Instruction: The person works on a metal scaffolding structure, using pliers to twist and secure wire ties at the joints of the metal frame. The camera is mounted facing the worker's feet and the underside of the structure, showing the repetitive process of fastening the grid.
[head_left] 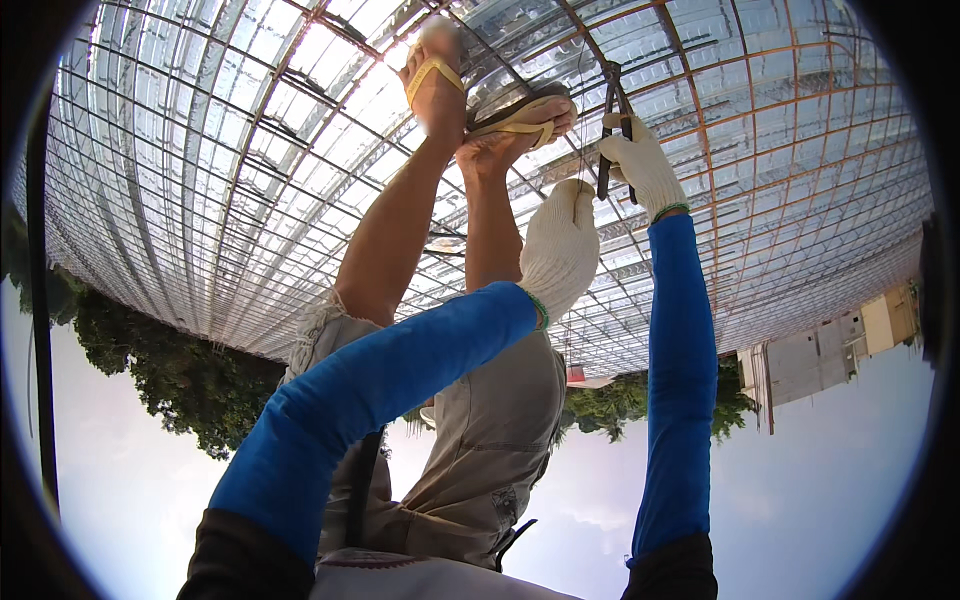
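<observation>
My right hand (645,168), in a white knitted glove, is closed round the dark handles of a pair of pliers (613,92). The jaws of the pliers point up in the picture and meet the bars of the rebar mesh (745,150). Beside it, my left hand (560,245) wears the same kind of glove, its fingers bent together. A thin wire (581,125) runs from its fingertips up toward the mesh near the pliers. The rest of what the left palm may hold is hidden by the glove.
My feet, in flip-flops with yellow straps (436,75), stand on the mesh just left of the pliers. Shiny corrugated metal decking (190,90) lies under the bars. Trees (175,375) and pale buildings (810,355) stand beyond the edge.
</observation>
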